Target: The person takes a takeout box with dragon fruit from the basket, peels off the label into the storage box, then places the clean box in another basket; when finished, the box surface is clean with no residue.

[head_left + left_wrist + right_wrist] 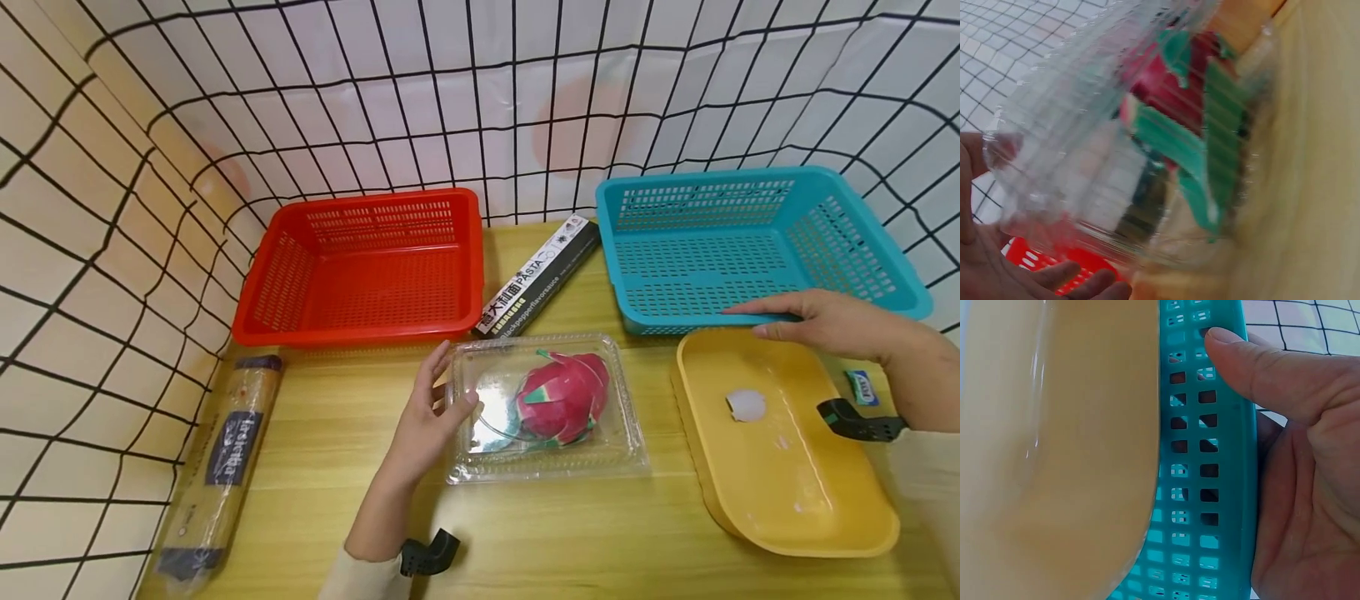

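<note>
A clear plastic box [480,462] sits on the table with a red dragon fruit [562,396] with green leaf tips inside. My left hand [427,425] holds the box's left side, thumb over its top edge. Seen from the left wrist, the clear plastic [1060,144] covers the tip of the thumb, while the other fingers [1060,275] extend below. To the right, my right hand [847,329] grips the near rim of a blue basket [697,321]. In the right wrist view its thumb [1260,369] presses the slotted outer wall; the other fingers reach inside, partly showing through the slots.
A red basket [360,335] stands at the back left, with a pasta box [536,279] beside it. A yellow tray [795,475] with a small white piece [747,406] adjoins the blue basket. Farther out lie a small packet [862,387] and wrapped noodles [217,475]. Black wire mesh [517,125] encloses the back.
</note>
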### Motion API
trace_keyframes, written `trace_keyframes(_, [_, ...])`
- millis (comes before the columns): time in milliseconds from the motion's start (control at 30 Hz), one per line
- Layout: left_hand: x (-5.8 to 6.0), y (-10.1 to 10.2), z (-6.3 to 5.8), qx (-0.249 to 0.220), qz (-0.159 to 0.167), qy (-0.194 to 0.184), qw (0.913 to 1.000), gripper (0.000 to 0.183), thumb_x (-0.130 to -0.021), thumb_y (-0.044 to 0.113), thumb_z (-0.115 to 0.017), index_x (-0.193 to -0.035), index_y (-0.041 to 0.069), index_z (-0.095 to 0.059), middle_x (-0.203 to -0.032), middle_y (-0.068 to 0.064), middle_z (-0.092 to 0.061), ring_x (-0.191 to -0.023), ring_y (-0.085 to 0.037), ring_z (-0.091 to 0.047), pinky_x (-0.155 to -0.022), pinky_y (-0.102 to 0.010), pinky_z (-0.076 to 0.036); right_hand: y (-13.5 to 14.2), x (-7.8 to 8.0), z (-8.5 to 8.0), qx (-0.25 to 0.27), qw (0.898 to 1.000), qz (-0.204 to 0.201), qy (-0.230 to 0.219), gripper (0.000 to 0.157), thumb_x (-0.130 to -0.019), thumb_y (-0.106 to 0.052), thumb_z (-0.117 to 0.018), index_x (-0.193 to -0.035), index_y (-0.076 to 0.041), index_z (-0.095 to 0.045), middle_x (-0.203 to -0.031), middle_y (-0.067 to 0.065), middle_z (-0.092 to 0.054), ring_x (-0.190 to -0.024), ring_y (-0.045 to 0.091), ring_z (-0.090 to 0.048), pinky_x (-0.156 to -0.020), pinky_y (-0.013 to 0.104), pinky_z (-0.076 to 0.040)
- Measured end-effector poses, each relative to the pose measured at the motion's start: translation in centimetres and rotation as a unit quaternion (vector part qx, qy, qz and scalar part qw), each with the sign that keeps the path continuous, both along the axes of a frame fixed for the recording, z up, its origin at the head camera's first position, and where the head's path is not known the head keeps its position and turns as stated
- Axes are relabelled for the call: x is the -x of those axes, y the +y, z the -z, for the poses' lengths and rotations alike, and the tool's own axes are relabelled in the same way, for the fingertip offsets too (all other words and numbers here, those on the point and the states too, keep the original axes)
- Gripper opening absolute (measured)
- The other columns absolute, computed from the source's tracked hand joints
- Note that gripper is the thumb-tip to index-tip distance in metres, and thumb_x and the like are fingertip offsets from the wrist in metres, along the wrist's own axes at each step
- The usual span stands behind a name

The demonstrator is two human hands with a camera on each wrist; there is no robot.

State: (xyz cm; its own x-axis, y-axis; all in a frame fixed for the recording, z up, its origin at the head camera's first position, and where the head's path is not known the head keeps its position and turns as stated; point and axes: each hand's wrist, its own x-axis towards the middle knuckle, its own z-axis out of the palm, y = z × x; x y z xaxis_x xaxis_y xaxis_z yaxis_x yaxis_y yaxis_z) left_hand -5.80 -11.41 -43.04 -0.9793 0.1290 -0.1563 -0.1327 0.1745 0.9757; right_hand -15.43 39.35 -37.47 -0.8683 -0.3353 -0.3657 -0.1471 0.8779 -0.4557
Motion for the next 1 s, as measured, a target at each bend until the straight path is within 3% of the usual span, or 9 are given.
trace_keyframes(100, [-0.2,0.3,0.6,-0.023,0.009,-0.006,0.9997,0.088,-0.095,0.025,-0.070,-0.164,0.025,-0.014,-0.168,-0.015,-0.023,-0.145,-0.047,-0.038,-0.110,-0.061,-0.045,0.2,-0.1,0.1,-0.002,1.000,0.001,0.001,0.044,-0.105,-0.032,-0.056,-0.146,-0.017,-0.057,-0.152,0.034,-0.044,-0.136,0.060,-0.039,-0.096,0.074,-0.041])
trace_keyframes(200, [-0.2,0.6,1.1,-0.040,0.004,-0.016,0.9991,0.094,-0.093,0.027,-0.071,-0.165,0.025,-0.009,-0.171,-0.016,-0.012,-0.156,-0.044,-0.017,-0.122,-0.063,-0.025,0.3,0.0,0.2,-0.003,1.000,0.001,0.004,0.044,-0.105,-0.032,-0.057,-0.146,-0.016,-0.058,-0.151,0.034,-0.045,-0.136,0.060,-0.039,-0.096,0.074,-0.041])
trace_keyframes(300, [-0.2,0.9,1.5,-0.047,-0.001,-0.015,0.9988,0.092,-0.093,0.027,-0.069,-0.165,0.025,-0.012,-0.173,-0.011,-0.005,-0.160,-0.036,-0.002,-0.126,-0.062,-0.005,0.2,-0.1,0.3,0.000,1.000,0.003,0.006,0.043,-0.105,-0.031,-0.057,-0.145,-0.016,-0.058,-0.151,0.034,-0.045,-0.136,0.060,-0.039,-0.096,0.074,-0.041])
trace_keyframes(367, [-0.1,1.0,1.6,-0.053,0.000,-0.015,0.9985,0.089,-0.094,0.027,-0.067,-0.165,0.025,-0.014,-0.174,-0.008,-0.003,-0.160,-0.035,0.003,-0.126,-0.063,-0.001,0.2,0.0,0.3,0.003,1.000,0.004,0.005,0.043,-0.105,-0.031,-0.057,-0.146,-0.016,-0.058,-0.151,0.034,-0.045,-0.136,0.060,-0.039,-0.096,0.074,-0.042])
trace_keyframes(767, [0.0,1.3,1.5,-0.108,-0.015,-0.045,0.9930,0.082,-0.096,0.017,-0.063,-0.165,0.022,-0.018,-0.174,-0.001,-0.008,-0.161,-0.030,0.001,-0.128,-0.056,-0.003,0.2,0.1,0.3,0.004,1.000,0.005,-0.002,0.044,-0.106,-0.032,-0.056,-0.147,-0.015,-0.057,-0.152,0.035,-0.043,-0.136,0.062,-0.038,-0.096,0.075,-0.041])
trace_keyframes(933, [-0.2,1.4,0.7,-0.140,-0.021,-0.048,0.9888,0.083,-0.095,0.013,-0.064,-0.165,0.019,-0.019,-0.174,0.000,-0.009,-0.160,-0.030,-0.002,-0.125,-0.056,-0.022,0.2,0.1,0.3,0.005,1.000,0.003,0.000,0.043,-0.106,-0.031,-0.056,-0.146,-0.015,-0.057,-0.152,0.035,-0.042,-0.136,0.062,-0.037,-0.096,0.075,-0.040])
trace_keyframes(1000, [-0.3,1.4,0.2,-0.145,-0.023,-0.044,0.9882,0.083,-0.095,0.011,-0.064,-0.164,0.016,-0.019,-0.174,-0.001,-0.011,-0.160,-0.030,-0.002,-0.124,-0.055,-0.025,0.2,0.1,0.2,0.005,1.000,0.000,0.001,0.043,-0.106,-0.031,-0.056,-0.146,-0.016,-0.057,-0.153,0.035,-0.043,-0.136,0.061,-0.038,-0.096,0.075,-0.041])
